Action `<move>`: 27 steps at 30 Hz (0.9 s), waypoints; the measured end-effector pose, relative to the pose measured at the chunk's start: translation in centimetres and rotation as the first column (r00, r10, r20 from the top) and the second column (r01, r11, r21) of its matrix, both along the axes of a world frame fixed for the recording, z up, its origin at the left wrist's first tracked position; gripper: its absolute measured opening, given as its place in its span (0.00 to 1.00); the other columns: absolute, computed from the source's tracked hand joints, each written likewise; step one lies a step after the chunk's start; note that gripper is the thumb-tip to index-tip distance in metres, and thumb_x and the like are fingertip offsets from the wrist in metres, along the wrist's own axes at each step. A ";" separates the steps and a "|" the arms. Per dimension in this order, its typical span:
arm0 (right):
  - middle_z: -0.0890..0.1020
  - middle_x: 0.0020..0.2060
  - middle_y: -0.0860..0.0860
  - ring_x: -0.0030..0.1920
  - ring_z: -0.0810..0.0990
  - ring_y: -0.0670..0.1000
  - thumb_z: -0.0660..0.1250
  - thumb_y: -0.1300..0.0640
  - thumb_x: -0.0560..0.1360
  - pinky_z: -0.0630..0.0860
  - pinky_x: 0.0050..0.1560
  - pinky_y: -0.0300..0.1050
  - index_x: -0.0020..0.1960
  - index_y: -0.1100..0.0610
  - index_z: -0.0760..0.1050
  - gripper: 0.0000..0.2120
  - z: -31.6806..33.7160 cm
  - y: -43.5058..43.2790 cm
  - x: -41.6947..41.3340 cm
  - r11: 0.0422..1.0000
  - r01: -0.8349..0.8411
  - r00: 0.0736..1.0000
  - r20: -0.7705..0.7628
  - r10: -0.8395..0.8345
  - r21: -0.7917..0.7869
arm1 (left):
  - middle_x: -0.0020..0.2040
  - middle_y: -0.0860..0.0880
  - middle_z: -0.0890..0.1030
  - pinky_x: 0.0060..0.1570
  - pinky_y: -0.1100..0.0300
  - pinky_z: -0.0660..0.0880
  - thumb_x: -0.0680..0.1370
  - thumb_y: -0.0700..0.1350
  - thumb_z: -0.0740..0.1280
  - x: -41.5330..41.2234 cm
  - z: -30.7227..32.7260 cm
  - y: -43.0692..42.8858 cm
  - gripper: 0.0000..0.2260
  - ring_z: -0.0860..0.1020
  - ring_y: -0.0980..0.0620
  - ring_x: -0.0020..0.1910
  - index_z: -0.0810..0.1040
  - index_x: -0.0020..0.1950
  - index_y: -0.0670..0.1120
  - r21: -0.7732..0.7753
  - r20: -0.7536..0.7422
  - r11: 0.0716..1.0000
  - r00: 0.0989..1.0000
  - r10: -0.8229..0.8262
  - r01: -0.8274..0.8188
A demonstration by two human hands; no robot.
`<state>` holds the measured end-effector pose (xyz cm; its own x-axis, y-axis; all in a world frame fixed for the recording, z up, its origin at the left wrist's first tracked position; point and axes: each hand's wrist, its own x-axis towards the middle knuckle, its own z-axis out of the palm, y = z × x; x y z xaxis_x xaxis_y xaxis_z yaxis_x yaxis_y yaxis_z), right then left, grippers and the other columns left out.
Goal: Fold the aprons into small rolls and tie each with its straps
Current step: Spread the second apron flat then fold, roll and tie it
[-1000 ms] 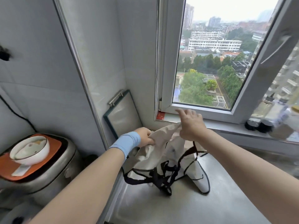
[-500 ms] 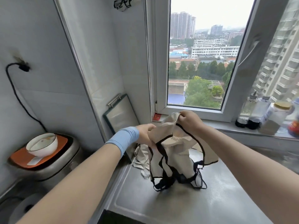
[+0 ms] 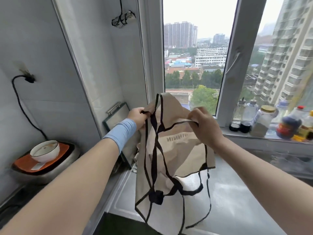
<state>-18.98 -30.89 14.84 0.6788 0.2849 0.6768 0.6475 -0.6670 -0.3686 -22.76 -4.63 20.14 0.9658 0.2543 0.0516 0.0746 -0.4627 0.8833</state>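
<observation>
Left hand (image 3: 137, 116) and right hand (image 3: 204, 128) hold our apron (image 3: 176, 153) up
Each pinches its top edge; we judge folding unstarted: next, spread it flat, straps (image 3: 153, 150) untangled.

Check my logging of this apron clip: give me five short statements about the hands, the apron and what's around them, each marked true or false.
1. The left hand and the right hand both grip the apron near its top. True.
2. The straps are tied round a finished roll. False: the apron hangs unrolled and the straps dangle, tangled in a knot.
3. A white bowl sits on an orange pad at the left. True.
4. The bottles stand beside the bowl. False: they stand on the window sill at the right.
5. A light blue band is on the left wrist. True.
</observation>
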 end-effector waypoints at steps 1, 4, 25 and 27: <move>0.81 0.51 0.51 0.47 0.80 0.57 0.70 0.58 0.75 0.74 0.42 0.47 0.51 0.53 0.77 0.06 0.3 -0.1 -0.2 0.995 0.017 0.995 -0.102 -0.007 0.095 | 0.31 0.47 0.70 0.30 0.60 0.66 0.79 0.44 0.64 -0.4 0.5 0.0 0.07 0.67 0.49 0.27 0.78 0.42 0.44 0.045 0.000 0.999 1.000 -0.007 0.007; 0.84 0.39 0.49 0.40 0.80 0.49 0.67 0.56 0.77 0.73 0.42 0.45 0.45 0.51 0.81 0.05 2.2 -0.6 -1.8 0.957 0.077 0.926 -0.376 0.036 0.279 | 0.36 0.45 0.74 0.22 0.65 0.68 0.80 0.44 0.63 -2.2 2.4 -0.4 0.08 0.74 0.46 0.28 0.80 0.49 0.42 0.105 -0.019 0.994 1.000 -0.024 0.026; 0.85 0.48 0.52 0.46 0.83 0.51 0.68 0.46 0.78 0.79 0.48 0.46 0.55 0.56 0.82 0.15 10.2 -7.1 -10.4 0.984 0.043 0.280 -0.948 0.154 0.173 | 0.34 0.46 0.74 0.21 0.67 0.62 0.81 0.44 0.63 -6.4 6.4 3.8 0.06 0.70 0.53 0.21 0.78 0.48 0.44 0.125 -0.555 0.899 0.781 -0.287 0.419; 0.83 0.43 0.48 0.44 0.80 0.49 0.70 0.46 0.75 0.76 0.45 0.44 0.54 0.53 0.82 0.13 8.6 -7.2 -9.3 0.992 0.125 0.463 -0.883 -0.079 -0.023 | 0.39 0.44 0.82 0.22 0.67 0.64 0.81 0.41 0.62 -6.1 4.6 2.4 0.07 0.78 0.49 0.24 0.79 0.51 0.43 0.139 -0.462 0.925 0.849 -0.255 0.354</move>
<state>-28.25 -38.09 23.48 0.9439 0.1614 -0.2882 -0.1070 -0.6762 -0.7289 -28.82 -2.24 24.79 0.9304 -0.0259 -0.3657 0.2459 -0.6956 0.6750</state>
